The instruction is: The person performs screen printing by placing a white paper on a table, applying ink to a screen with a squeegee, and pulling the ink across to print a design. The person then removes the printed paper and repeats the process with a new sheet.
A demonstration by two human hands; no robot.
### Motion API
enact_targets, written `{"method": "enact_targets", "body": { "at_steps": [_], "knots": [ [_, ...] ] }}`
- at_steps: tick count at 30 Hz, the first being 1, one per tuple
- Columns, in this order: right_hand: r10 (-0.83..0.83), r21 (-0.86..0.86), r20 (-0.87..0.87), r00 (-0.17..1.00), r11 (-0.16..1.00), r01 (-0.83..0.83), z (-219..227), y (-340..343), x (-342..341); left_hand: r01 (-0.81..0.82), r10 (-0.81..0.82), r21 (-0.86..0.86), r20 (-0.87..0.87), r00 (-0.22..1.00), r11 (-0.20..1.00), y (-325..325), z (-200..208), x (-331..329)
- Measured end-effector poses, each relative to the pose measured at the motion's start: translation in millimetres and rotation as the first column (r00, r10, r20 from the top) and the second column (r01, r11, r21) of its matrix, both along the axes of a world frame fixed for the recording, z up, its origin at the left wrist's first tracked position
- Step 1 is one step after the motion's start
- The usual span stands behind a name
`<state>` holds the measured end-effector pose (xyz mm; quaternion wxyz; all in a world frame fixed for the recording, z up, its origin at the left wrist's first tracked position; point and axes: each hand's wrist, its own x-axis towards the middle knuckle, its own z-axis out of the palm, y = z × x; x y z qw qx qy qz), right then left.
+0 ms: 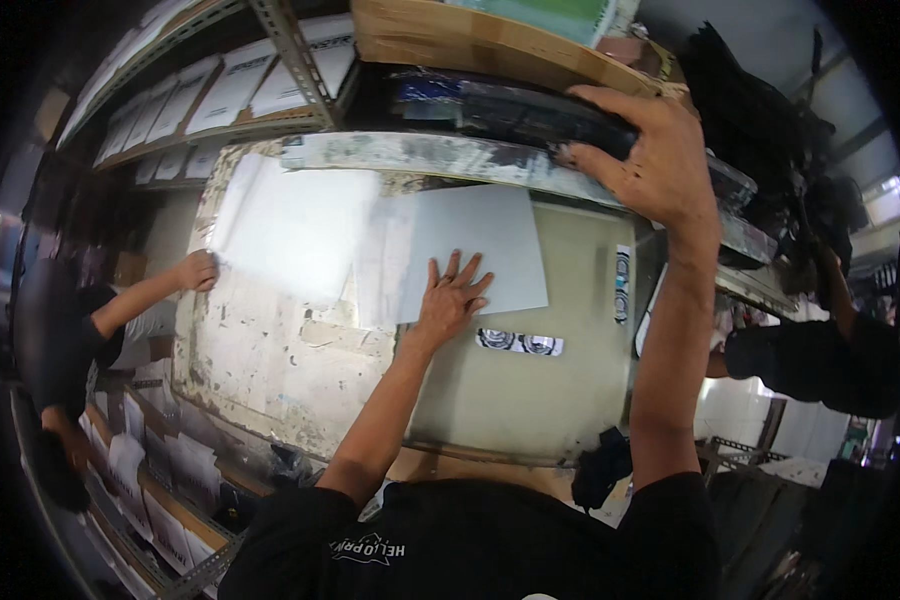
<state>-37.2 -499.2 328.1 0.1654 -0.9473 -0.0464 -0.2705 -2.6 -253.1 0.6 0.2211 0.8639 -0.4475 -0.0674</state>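
Note:
My left hand [455,298] lies flat, fingers spread, on a pale grey-white sheet [495,240] in the middle of the table. My right hand [660,150] is at the far side, thumb and forefinger on either side of a long black bar [530,118]. Its other fingers are hidden. In front of the bar runs a pale, paint-smeared strip [420,157]. Left of my sheet, another person's hand [198,270] pinches the edge of a bright, blurred white sheet [295,225].
Two printed strips [519,342] [622,284] lie on the smooth greenish-grey board [510,405]. The table's left part [260,350] is worn and stained. A cardboard box [470,40] stands behind. Metal shelves [295,60] hold stacked sheets. Another person [805,365] is at the right.

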Motion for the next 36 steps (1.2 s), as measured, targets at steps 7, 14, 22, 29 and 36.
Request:
{"method": "enact_targets", "body": {
  "at_steps": [7, 14, 22, 29, 36],
  "knots": [
    [-0.041, -0.013, 0.004, 0.999, 0.999, 0.041, -4, 0, 3, 0.214, -0.213, 0.035, -0.029, 0.977, 0.976, -90, -11, -41],
    [-0.025, -0.053, 0.032, 0.999, 0.998, 0.027, -7, -2, 2, 0.195, -0.195, 0.007, -0.008, 0.981, 0.981, -89, -8, -75],
    [-0.040, -0.086, 0.005, 0.999, 0.995, 0.040, -8, -3, 2, 0.234, -0.234, -0.029, -0.006, 0.972, 0.972, -86, -15, -81],
    [0.008, -0.030, 0.049, 0.999, 1.000, -0.007, -15, 3, -3, 0.131, -0.166, -0.277, -0.110, 0.980, 0.952, -68, 28, -71],
    [-0.042, -0.043, -0.014, 0.999, 0.998, 0.042, -56, 51, -69, -0.590, -0.036, -0.805, -0.589, 0.807, -0.066, 42, 107, -32]
  ]
}}
